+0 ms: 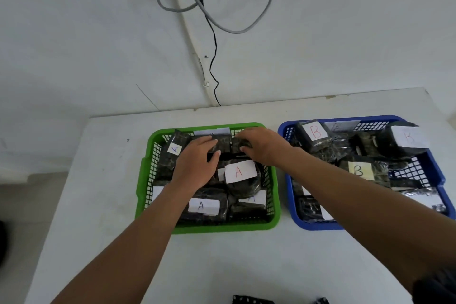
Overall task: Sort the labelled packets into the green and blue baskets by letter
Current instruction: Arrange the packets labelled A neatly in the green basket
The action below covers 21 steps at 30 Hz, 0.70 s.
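Reaching into the green basket (pixel 145 163), both hands meet over one dark packet (pixel 223 147) at the far end of that basket.

Head view: the packet lies with its long axis running left to right, parallel to the basket's far rim. The left hand (pixel 197 163) covers its left end, fingers laid over the top and thumb at the near edge. The right hand (pixel 262 147) covers its right end, fingers curled over the far side and thumb tip on the near face. Each grip is therefore closed narrow on the same packet, one at either end. Whether the packet rests on the packets below or is held just above them cannot be told. Its label does not show from this side.

Both hands are equally near the packet; the right forearm crosses in front of the blue basket (pixel 291 207) to reach it. Packets marked A (pixel 238 171) lie in the green basket just in front of the held one. Packets marked B (pixel 315 131) fill the blue basket, which stands beside the green one on the white surface (pixel 246 259), to its right.

Judgement: the packet appears to be in the course of being seated in the back row. The coming move turns on keeping the long axis parallel to the far rim, so that it settles flat between the rim and the A packets.

Two dark objects (pixel 251 300) show at the near edge of the surface; whether they are packets cannot be told.
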### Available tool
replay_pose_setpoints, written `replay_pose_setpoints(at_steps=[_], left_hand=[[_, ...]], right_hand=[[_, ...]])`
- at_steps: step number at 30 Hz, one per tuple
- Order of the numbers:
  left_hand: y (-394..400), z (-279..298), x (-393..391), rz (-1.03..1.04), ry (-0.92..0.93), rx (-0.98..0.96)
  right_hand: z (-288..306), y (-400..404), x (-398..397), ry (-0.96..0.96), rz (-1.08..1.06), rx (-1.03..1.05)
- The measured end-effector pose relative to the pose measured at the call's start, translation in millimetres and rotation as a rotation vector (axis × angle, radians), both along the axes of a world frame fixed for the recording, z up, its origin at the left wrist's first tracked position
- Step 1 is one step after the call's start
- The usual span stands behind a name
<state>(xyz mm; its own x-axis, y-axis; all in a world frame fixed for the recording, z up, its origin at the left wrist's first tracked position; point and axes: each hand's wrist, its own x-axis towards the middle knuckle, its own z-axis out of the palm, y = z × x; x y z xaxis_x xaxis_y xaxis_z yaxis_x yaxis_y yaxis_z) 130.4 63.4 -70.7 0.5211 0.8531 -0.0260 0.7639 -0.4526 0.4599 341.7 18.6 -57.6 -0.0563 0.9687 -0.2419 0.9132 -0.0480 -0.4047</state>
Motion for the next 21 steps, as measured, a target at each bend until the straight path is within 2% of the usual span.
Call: replay_pose_setpoints(at_steps=[4,8,15,21], left_hand=[[17.0,-14.8,-2.2,-0.091,0.019,0.007],[27.2,-27.2,-5.4,-0.166,0.059,0.045],[32.8,-39.8,-6.6,-0.159,0.037,0.081],[33.5,-42.6,-6.4,-0.124,0.031,0.119]], right_hand=[[-9.0,17.3,-0.7,-0.094,0.057,-0.114],[-14.6,19.7,-0.1,-0.151,0.092,-0.063],[-19.5,12.1,8.4,0.027,0.033,0.003],[-15.0,18.0,3.5,0.090,0.043,-0.058]])
